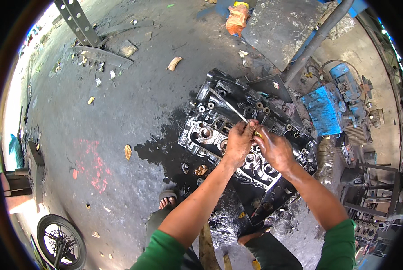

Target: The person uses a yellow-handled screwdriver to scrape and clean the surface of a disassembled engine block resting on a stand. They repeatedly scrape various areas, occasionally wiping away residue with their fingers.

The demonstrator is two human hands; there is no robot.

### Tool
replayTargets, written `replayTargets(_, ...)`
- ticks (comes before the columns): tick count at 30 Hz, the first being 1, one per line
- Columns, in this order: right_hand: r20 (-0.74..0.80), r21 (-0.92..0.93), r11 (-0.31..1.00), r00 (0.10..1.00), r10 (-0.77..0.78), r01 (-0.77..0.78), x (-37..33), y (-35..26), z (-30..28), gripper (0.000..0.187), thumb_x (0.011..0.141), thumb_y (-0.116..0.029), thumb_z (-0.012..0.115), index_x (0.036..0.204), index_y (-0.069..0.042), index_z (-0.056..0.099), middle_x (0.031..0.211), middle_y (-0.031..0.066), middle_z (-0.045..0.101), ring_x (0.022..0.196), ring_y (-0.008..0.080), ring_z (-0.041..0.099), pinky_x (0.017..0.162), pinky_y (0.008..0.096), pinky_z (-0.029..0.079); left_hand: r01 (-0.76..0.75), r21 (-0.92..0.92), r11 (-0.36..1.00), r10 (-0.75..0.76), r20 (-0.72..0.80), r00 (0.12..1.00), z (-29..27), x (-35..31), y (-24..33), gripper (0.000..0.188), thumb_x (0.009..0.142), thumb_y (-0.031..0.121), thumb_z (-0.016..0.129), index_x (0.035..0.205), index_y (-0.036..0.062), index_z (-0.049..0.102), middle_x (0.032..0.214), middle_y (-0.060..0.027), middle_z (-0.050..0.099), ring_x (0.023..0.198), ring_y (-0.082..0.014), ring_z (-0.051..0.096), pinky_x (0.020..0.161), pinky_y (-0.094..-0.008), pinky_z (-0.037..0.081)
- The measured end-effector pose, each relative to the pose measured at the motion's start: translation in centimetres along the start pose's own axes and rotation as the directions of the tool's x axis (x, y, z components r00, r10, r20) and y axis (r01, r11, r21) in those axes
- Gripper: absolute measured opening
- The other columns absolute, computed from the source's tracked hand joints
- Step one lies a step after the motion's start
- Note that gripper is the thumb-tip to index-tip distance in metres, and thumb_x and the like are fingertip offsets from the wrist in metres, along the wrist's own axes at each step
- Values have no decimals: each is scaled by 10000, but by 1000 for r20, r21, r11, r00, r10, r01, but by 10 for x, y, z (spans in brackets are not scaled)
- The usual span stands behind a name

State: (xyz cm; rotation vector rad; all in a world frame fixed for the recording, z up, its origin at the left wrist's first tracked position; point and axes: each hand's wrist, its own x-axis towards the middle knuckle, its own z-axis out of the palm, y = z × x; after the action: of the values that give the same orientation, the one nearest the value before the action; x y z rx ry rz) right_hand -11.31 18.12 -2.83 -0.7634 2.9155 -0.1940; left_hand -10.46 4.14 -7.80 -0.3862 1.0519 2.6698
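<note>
An oily metal engine cylinder head (269,180), with round ports and bolt holes, lies in front of me on a dark, oil-coated surface. Over its middle, my left hand (239,143) and my right hand (274,149) meet, both closed. They grip a screwdriver (228,105), whose long bright shaft points to the far left. A little yellow of its handle shows between my hands; the rest is covered by my fingers. Several metal rings (259,105) sit on the black oily part beyond the cylinder head.
Black oil (158,150) spreads over the floor to the left. A blue machine (323,110) stands at the right, below a slanting metal pole (316,38). An orange bag (237,19) is at the far side. A wheel (61,243) stands at the lower left.
</note>
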Motion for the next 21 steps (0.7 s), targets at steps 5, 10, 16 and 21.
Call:
replayTargets(5, 6, 7, 999, 999, -44, 44, 3, 1, 6, 287, 972, -251, 548, 1210, -98, 506, 770, 177, 661, 593, 371, 651, 502, 470, 530, -49, 26, 998, 50, -43, 998, -2, 4, -5, 297, 1027, 239, 497, 1140, -26, 567, 1027, -108, 670, 841, -159, 638, 736, -313, 554)
replayTargets(10, 35, -39, 992, 992, -121, 123, 3, 7, 5, 316, 988, -298, 510, 1244, -114, 513, 863, 164, 673, 672, 371, 669, 546, 472, 545, -87, -65, 994, 82, -67, 994, 0, 1, -16, 292, 1026, 249, 505, 1154, -7, 560, 1026, -96, 671, 830, -145, 636, 718, -293, 538)
replayTargets(16, -28, 58, 995, 996, -84, 86, 13, -6, 3, 341, 977, -273, 536, 1252, -72, 508, 892, 184, 681, 696, 376, 675, 561, 479, 547, -77, 69, 995, 84, -105, 991, -5, 10, -7, 269, 1035, 219, 489, 1131, -15, 578, 986, -78, 667, 817, -130, 623, 710, -288, 529)
replayTargets(21, 142, 45, 995, 986, -90, 84, 24, -8, 2, 335, 996, -289, 501, 1270, -98, 478, 855, 177, 678, 678, 363, 672, 543, 481, 540, 33, 36, 999, -24, -216, 976, -11, 4, 2, 282, 1034, 230, 492, 1129, -18, 588, 945, -58, 660, 734, -99, 595, 650, -262, 522)
